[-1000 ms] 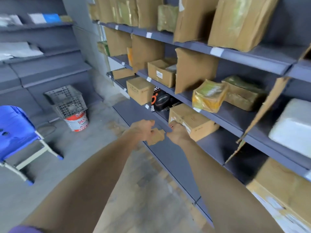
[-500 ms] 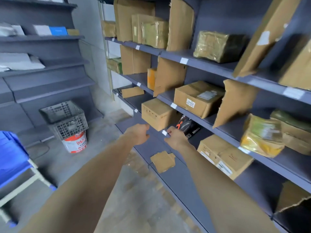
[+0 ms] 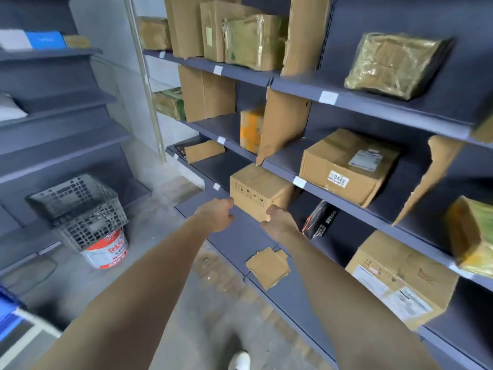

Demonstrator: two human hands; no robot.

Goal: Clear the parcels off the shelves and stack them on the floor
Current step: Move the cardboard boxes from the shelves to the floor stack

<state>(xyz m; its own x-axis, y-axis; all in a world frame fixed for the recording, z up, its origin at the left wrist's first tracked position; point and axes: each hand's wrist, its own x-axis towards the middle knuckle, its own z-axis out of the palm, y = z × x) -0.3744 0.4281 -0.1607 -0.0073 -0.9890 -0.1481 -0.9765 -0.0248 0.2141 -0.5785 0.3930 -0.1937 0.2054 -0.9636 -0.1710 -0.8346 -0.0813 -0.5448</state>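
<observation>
Both arms reach toward a small cardboard box (image 3: 260, 192) on a lower shelf (image 3: 301, 209). The left hand (image 3: 217, 217), fingers loosely curled, sits at its near left corner; the right hand (image 3: 278, 218) cups its near right corner, though how firmly cannot be told. Stiff-walled and compact, it looks light, best held by opposite sides. Plain brown, handling marks printed on its front face.
</observation>
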